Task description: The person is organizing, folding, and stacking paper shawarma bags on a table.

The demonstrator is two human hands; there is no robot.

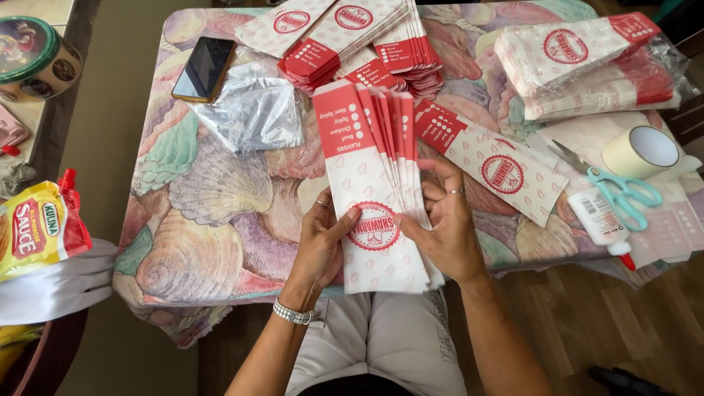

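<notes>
A fanned stack of white paper bags with red tops and round red stamps (370, 172) lies on the near edge of the table. My left hand (323, 246) grips its left side, thumb on the top bag's stamp. My right hand (444, 224) holds the right side, fingers spread through the fanned edges. A single bag of the same kind (495, 165) lies flat just right of my right hand. More piles of these bags (352, 40) sit at the far middle, and a bundle in clear plastic (587, 66) at the far right.
The table has a shell-patterned cloth (205, 220). On it are a dark phone (204, 68), a crumpled clear plastic bag (253, 110), teal-handled scissors (616, 191), a tape roll (645, 150) and a glue bottle (601, 220). A sauce pouch (37, 227) and a round tin (29, 55) are at left.
</notes>
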